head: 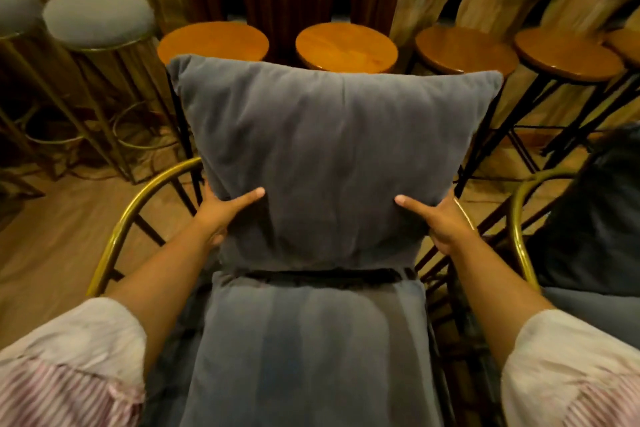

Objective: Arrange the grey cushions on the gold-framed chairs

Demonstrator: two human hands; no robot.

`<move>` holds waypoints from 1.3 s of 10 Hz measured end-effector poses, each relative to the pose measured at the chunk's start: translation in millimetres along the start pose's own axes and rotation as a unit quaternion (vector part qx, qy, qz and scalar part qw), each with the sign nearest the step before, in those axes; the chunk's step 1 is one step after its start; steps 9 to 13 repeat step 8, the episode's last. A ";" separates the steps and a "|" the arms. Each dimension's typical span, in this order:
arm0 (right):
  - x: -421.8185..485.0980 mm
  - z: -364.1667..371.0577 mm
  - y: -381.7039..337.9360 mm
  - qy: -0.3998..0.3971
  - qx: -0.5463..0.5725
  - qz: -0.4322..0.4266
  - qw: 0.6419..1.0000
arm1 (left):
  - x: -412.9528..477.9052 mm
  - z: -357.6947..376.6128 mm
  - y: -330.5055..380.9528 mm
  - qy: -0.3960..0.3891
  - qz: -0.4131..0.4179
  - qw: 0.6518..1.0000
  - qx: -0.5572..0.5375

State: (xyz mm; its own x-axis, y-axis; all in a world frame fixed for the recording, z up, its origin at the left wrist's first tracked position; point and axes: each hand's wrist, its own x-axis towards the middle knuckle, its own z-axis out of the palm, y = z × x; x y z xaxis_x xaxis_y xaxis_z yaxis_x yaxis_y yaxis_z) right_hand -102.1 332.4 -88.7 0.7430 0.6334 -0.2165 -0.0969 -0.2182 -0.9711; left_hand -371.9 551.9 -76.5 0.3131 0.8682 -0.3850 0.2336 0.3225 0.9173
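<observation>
on gold-framed chair (138, 204), left hand (221, 215), right hand (440, 222) clasp upright grey cushion (329, 149).

The gold-framed chair (138, 199) is carrying a grey seat cushion (311, 350) lying flat at the near end, while a grey back cushion (332, 156) is standing upright at its far edge, touching it.

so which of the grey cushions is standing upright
The square grey fabric back cushion, held at its lower sides by the left hand and right hand; the grey seat cushion below lies flat.
</observation>
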 end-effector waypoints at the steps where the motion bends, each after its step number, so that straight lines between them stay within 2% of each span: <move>1: 4.5 6.2 17.3 0.021 -0.002 0.006 1.000 | 21.6 -0.1 -19.8 0.001 -0.012 1.000 -0.008; 3: -11.4 30.0 75.6 0.039 -0.083 0.045 0.995 | 35.8 8.7 -60.3 0.040 -0.025 0.994 0.100; 4: -13.1 33.7 76.5 0.051 -0.072 0.033 0.996 | 31.9 15.7 -60.3 0.060 -0.023 0.993 0.095; 5: -16.3 26.6 72.8 0.029 -0.102 0.037 0.994 | 22.2 18.4 -56.2 0.075 -0.011 0.993 0.093; 6: -27.5 18.1 61.4 0.016 -0.152 0.035 0.988 | -2.9 27.0 -42.0 0.072 -0.016 0.992 0.105; 8: -63.9 2.8 15.4 0.004 -0.180 0.009 0.984 | -81.7 57.9 -3.2 -0.025 0.038 0.984 0.173; 13: -63.9 2.8 15.4 0.004 -0.180 0.009 0.984 | -81.7 57.9 -3.2 -0.025 0.038 0.984 0.173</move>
